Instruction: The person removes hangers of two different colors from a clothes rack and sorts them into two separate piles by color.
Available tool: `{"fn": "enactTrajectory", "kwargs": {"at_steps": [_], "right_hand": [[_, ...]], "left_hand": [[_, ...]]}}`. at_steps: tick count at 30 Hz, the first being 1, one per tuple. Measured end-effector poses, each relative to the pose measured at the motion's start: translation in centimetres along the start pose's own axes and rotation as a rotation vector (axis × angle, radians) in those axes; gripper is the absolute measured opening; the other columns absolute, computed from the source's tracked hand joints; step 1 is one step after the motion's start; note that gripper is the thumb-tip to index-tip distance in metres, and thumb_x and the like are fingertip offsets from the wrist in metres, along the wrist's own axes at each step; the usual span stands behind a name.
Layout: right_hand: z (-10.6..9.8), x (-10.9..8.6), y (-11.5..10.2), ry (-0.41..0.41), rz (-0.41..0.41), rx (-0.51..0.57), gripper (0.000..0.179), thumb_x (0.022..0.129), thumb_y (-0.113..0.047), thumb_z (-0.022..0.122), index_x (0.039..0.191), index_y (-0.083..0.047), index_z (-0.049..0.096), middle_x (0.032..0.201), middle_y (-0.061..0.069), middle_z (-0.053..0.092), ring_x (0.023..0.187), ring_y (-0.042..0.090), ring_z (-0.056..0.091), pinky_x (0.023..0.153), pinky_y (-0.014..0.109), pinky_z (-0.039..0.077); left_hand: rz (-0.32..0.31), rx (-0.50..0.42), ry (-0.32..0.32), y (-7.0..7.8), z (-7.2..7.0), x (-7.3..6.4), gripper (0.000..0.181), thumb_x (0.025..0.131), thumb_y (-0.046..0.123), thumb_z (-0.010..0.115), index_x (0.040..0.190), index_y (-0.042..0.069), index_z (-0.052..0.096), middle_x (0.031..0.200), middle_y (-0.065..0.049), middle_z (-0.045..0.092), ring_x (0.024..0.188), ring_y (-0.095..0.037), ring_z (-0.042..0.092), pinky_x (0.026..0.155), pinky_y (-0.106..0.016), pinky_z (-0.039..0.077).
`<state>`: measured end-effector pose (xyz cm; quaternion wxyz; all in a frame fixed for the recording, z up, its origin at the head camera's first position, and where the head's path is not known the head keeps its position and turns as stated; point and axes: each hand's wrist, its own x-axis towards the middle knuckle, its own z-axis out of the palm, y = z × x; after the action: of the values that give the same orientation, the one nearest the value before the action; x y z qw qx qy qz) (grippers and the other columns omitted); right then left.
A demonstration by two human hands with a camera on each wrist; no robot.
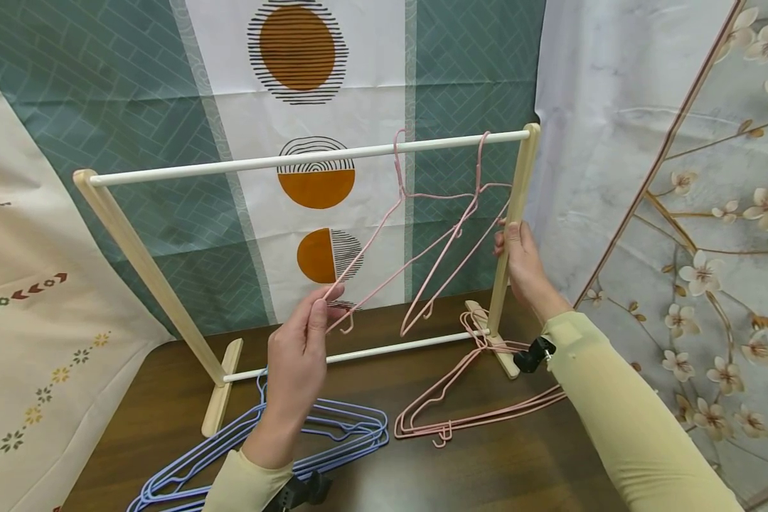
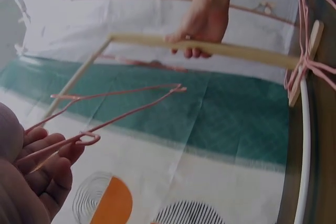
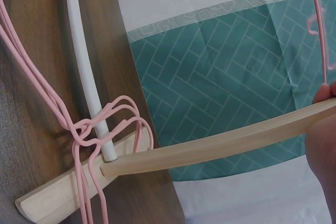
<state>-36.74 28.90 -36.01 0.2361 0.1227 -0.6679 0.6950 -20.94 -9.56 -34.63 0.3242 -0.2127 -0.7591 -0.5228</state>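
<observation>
A pink clothes hanger [image 1: 365,249] hangs by its hook from the white top rail [image 1: 243,166] of a small wooden rack. My left hand [image 1: 297,348] pinches its lower left corner between thumb and fingers, as the left wrist view also shows. To the right, a second pink hanger [image 1: 440,264] is hooked on the same rail near the end post. My right hand [image 1: 526,267] grips the right wooden post [image 1: 521,178] about halfway up. In the right wrist view only part of this hand [image 3: 323,156] shows, with a pink wire right at its fingertips.
Several blue hangers [image 1: 339,455] lie stacked on the brown table, front left. More pink hangers [image 1: 473,422] lie front right, their hooks over the rack's right foot [image 3: 47,200] and lower rail [image 1: 390,350]. Patterned cloths [image 1: 473,64] hang behind and beside the rack.
</observation>
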Motion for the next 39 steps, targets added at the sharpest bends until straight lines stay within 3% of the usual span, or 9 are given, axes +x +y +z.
{"fn": "enactTrajectory", "kwargs": {"at_steps": [6, 12, 18, 25, 32, 36, 39], "right_hand": [[-0.1, -0.1, -0.1, -0.007, 0.012, 0.0, 0.043, 0.118, -0.044, 0.034, 0.139, -0.008, 0.045, 0.095, 0.003, 0.045, 0.089, 0.018, 0.045, 0.089, 0.03, 0.04], [-0.2, -0.1, -0.2, -0.016, 0.004, 0.028, 0.045, 0.118, -0.043, 0.035, 0.142, -0.006, 0.045, 0.097, 0.005, 0.045, 0.089, 0.02, 0.044, 0.088, 0.031, 0.04], [-0.2, -0.1, -0.2, 0.012, 0.008, 0.005, 0.046, 0.118, -0.043, 0.035, 0.141, -0.004, 0.045, 0.095, 0.004, 0.045, 0.088, 0.019, 0.045, 0.087, 0.03, 0.041], [-0.2, -0.1, 0.0, -0.001, 0.006, 0.006, 0.046, 0.118, -0.044, 0.034, 0.14, -0.004, 0.044, 0.095, 0.005, 0.045, 0.089, 0.019, 0.045, 0.088, 0.03, 0.042], [-0.1, 0.0, -0.2, -0.001, 0.007, 0.004, 0.046, 0.118, -0.043, 0.034, 0.14, -0.004, 0.045, 0.095, 0.003, 0.045, 0.088, 0.018, 0.045, 0.088, 0.029, 0.042], [-0.1, 0.0, -0.1, 0.002, 0.006, 0.019, 0.045, 0.118, -0.043, 0.035, 0.139, -0.004, 0.045, 0.095, 0.004, 0.046, 0.088, 0.018, 0.046, 0.087, 0.029, 0.042], [0.0, 0.0, 0.0, 0.004, 0.006, 0.023, 0.043, 0.118, -0.043, 0.035, 0.138, -0.006, 0.046, 0.095, 0.003, 0.045, 0.087, 0.017, 0.045, 0.086, 0.029, 0.042]], "left_hand": [[0.03, 0.047, 0.028, -1.1, -2.0, -0.7, 0.028, 0.117, 0.009, 0.055, 0.136, 0.012, 0.076, 0.113, 0.001, 0.083, 0.095, -0.021, 0.08, 0.073, -0.016, 0.049], [0.064, 0.093, 0.05, -1.8, -3.6, -1.3, 0.031, 0.115, 0.002, 0.056, 0.138, 0.011, 0.074, 0.111, -0.002, 0.083, 0.095, -0.015, 0.078, 0.067, -0.016, 0.046], [0.097, 0.097, 0.096, -2.0, -4.2, -1.2, 0.031, 0.114, -0.001, 0.056, 0.138, 0.006, 0.074, 0.127, -0.003, 0.08, 0.099, -0.003, 0.077, 0.082, -0.012, 0.053], [0.084, 0.111, 0.093, -2.2, -4.9, -1.6, 0.03, 0.115, 0.002, 0.055, 0.139, 0.005, 0.072, 0.129, -0.003, 0.079, 0.1, -0.002, 0.076, 0.078, -0.012, 0.055], [0.174, 0.067, 0.159, -2.4, -5.5, -1.4, 0.029, 0.114, -0.002, 0.056, 0.138, 0.0, 0.073, 0.131, -0.009, 0.078, 0.101, -0.002, 0.077, 0.086, -0.014, 0.058], [0.172, 0.084, 0.149, -2.4, -5.9, -1.5, 0.029, 0.113, -0.003, 0.056, 0.137, 0.0, 0.073, 0.129, -0.009, 0.079, 0.099, -0.001, 0.077, 0.088, -0.014, 0.057], [0.14, 0.096, 0.105, -2.4, -6.3, -1.8, 0.031, 0.113, -0.005, 0.055, 0.137, 0.002, 0.073, 0.127, -0.008, 0.08, 0.097, 0.0, 0.076, 0.086, -0.013, 0.057]]}}
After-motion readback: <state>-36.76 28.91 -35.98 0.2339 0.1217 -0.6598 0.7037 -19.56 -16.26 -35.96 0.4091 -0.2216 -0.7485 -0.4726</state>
